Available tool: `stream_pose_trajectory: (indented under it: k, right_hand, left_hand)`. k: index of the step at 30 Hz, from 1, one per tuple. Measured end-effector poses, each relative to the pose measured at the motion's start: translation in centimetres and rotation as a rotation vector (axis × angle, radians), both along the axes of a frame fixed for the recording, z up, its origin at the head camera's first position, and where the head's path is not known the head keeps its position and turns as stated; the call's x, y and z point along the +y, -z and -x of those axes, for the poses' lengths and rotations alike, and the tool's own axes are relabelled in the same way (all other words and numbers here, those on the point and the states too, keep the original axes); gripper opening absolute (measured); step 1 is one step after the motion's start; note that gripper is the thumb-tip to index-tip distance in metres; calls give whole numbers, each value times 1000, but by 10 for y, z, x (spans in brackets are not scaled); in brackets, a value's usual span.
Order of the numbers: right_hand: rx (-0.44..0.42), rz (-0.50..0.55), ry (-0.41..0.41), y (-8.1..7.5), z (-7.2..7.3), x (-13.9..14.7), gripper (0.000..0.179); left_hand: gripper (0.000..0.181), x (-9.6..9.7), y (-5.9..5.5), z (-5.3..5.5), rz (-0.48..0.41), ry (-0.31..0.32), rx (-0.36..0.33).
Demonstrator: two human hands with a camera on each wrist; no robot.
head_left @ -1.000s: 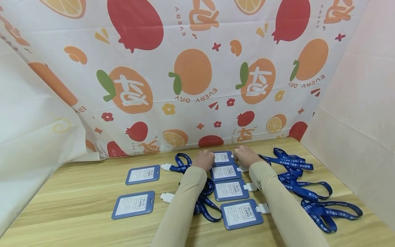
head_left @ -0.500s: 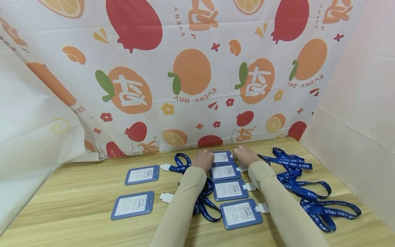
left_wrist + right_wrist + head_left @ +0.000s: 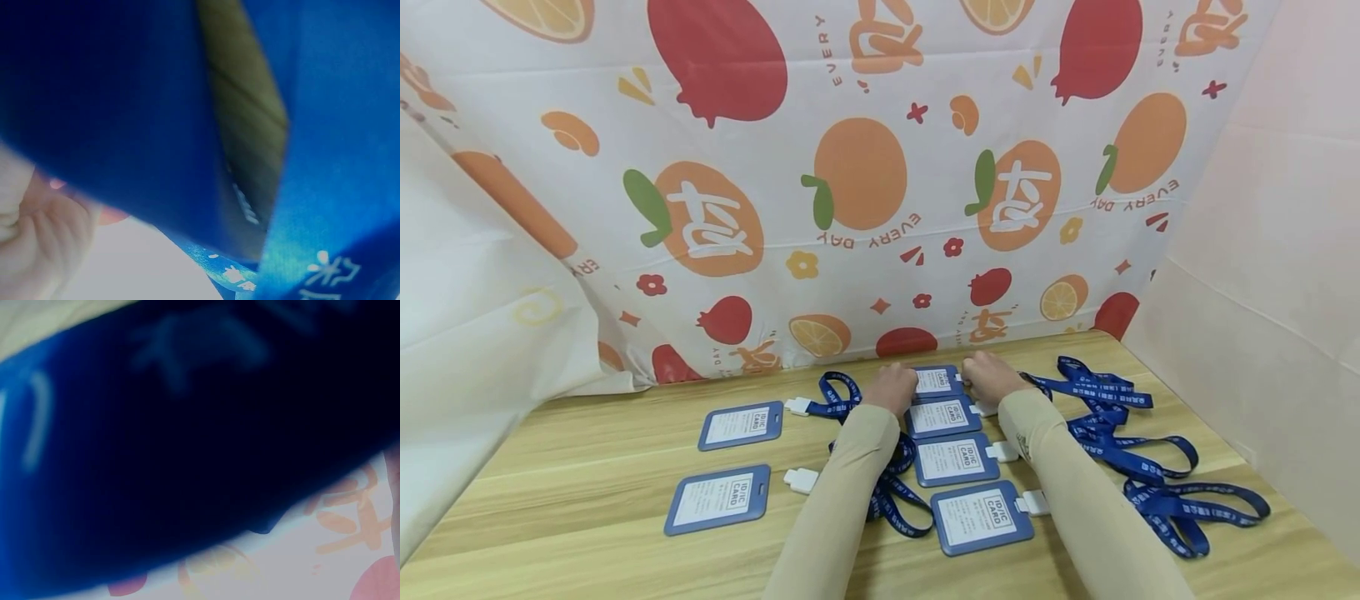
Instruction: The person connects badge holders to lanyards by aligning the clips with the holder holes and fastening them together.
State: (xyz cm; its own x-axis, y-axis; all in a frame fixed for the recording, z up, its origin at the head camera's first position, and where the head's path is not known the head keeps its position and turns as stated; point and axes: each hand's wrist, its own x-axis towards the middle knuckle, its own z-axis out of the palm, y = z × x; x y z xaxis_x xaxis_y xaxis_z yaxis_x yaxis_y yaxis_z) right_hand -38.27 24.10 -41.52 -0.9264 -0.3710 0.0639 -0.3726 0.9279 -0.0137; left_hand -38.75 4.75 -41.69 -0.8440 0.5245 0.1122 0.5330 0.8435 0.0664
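Note:
At the back of the table, a blue ID card holder (image 3: pixel 934 381) lies between my two hands, topmost in a column of such holders. My left hand (image 3: pixel 891 388) grips its left edge with curled fingers. On its other side, my right hand (image 3: pixel 992 377) pinches the white clip (image 3: pixel 959 378), which is mostly hidden by the fingers. Blue lanyard strap (image 3: pixel 337 125) fills much of the left wrist view, where part of a hand (image 3: pixel 50 237) shows at lower left. A dark, blurred lanyard strap (image 3: pixel 175 450) blocks most of the right wrist view.
Below in the column lie a second holder (image 3: pixel 943 417), a third holder (image 3: pixel 953 459) and a front holder (image 3: pixel 982 517), each with a white clip. Two more holders lie left, one being the front-left holder (image 3: pixel 717 500). Blue lanyards (image 3: pixel 1131 454) spread at right; others (image 3: pixel 891 492) lie beneath the left arm.
The head view has shifted slightly, moving the whole scene a little left. Both hands keep their places at the back card holder.

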Motion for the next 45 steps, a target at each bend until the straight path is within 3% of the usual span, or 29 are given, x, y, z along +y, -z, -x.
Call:
stream_pose_trajectory:
  k: [45]
  right_hand:
    - [1,15,-26,0,3,1,11]
  left_hand:
    - [17,2,2,3,-32,8,39]
